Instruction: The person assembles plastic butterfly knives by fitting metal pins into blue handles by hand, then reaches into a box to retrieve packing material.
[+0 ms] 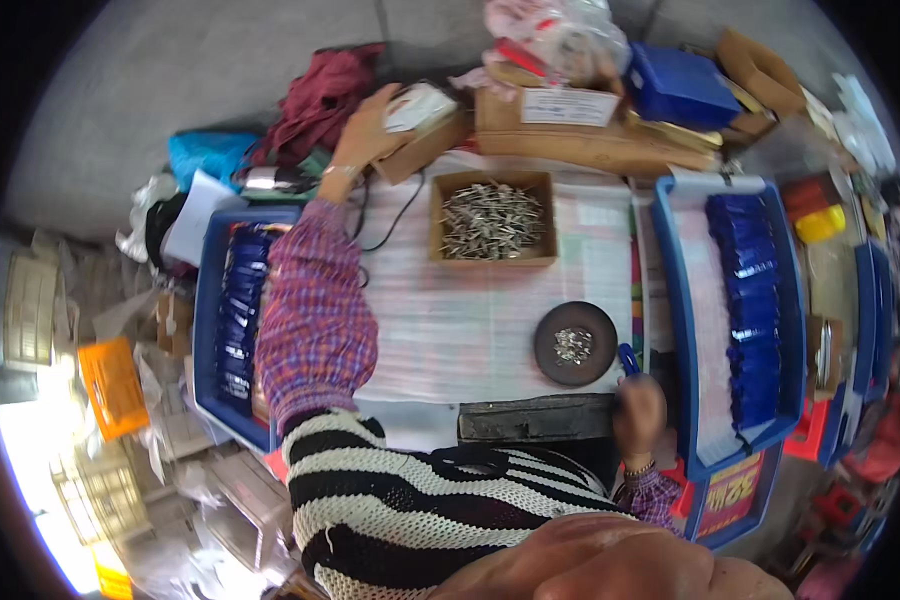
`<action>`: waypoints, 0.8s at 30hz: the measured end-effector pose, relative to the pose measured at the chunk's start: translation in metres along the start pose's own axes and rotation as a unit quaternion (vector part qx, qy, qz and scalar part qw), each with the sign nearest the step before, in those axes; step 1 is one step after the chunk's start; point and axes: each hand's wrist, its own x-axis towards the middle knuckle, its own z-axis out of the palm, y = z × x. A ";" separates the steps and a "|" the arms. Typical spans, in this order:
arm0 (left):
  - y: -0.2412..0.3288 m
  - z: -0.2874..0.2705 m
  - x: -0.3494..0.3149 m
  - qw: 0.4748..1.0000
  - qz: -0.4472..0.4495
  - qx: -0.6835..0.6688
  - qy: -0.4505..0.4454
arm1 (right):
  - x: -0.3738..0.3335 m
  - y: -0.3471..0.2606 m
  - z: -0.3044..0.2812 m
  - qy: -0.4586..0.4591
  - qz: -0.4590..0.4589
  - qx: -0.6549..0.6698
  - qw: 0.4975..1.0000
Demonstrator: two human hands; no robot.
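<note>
My left hand (pixel 368 130) reaches to the far edge of the table, its fingers closed on the side of a small cardboard box (pixel 425 150). White paper-like material (pixel 418 106) lies on top of that box, which sits at a slant. At the near right, my right hand (pixel 640 415) is blurred and closed around a blue tool-like object (pixel 627 358); only its end shows. Beside that hand stands a dark round dish (pixel 557 372) with small silvery pieces (pixel 573 346). An open cardboard box (pixel 492 260) holds many thin metal parts (pixel 492 218) like rivets.
Blue trays with rows of blue packets flank the table: left tray (pixel 206 330), right tray (pixel 682 330). A dark bar (pixel 535 418) lies along the near edge. Behind are a long carton (pixel 570 140), a blue box (pixel 680 85) and maroon cloth (pixel 320 105). A black cord (pixel 395 225) crosses the paper.
</note>
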 end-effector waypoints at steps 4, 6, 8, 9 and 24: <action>0.044 -0.014 -0.017 0.994 0.098 0.001 0.046 | 0.002 0.004 -0.004 -0.014 -0.001 0.006 1.000; 0.067 0.002 -0.034 0.994 0.090 0.048 0.035 | 0.005 0.004 -0.004 0.001 0.001 0.013 1.000; 0.077 0.010 -0.042 0.975 0.041 0.218 0.019 | 0.007 0.003 -0.006 0.005 0.003 0.015 1.000; 0.079 0.015 -0.038 0.976 0.050 0.213 0.020 | 0.005 0.005 -0.007 0.010 -0.006 0.009 1.000; 0.071 0.031 -0.007 0.987 0.124 0.064 0.077 | 0.000 0.007 -0.009 0.034 -0.032 0.006 0.999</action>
